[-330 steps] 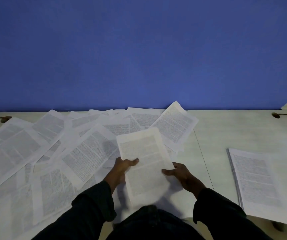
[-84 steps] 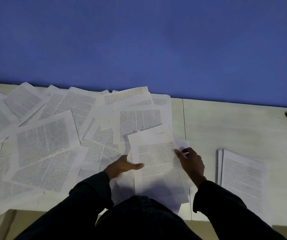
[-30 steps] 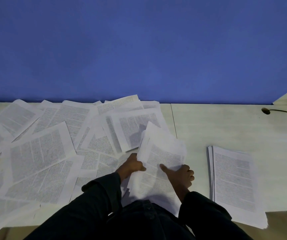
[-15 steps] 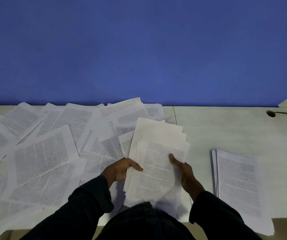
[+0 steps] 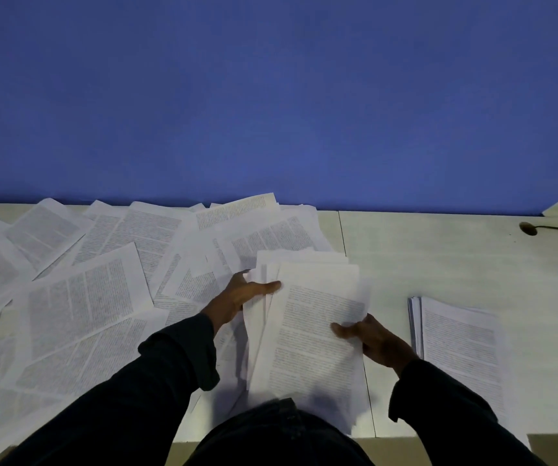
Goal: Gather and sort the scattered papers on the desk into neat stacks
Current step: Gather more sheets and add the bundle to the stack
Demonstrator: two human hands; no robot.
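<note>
A loose bundle of printed sheets is held between both hands in front of my body, its pages fanned and uneven. My left hand grips its upper left edge, thumb on top. My right hand grips its right edge, thumb lying on the top page. Several scattered papers overlap one another across the left half of the pale desk. A squared stack of sheets lies on the desk to the right of my right hand.
A blue wall rises behind the desk. A small dark cable grommet with a cord sits at the far right. A seam divides the desktop. My dark sleeves and lap fill the near edge.
Over the last second the bundle has been lifted and tilted toward me. My left hand slid up its left edge, and my right hand shifted to the lower right edge.
</note>
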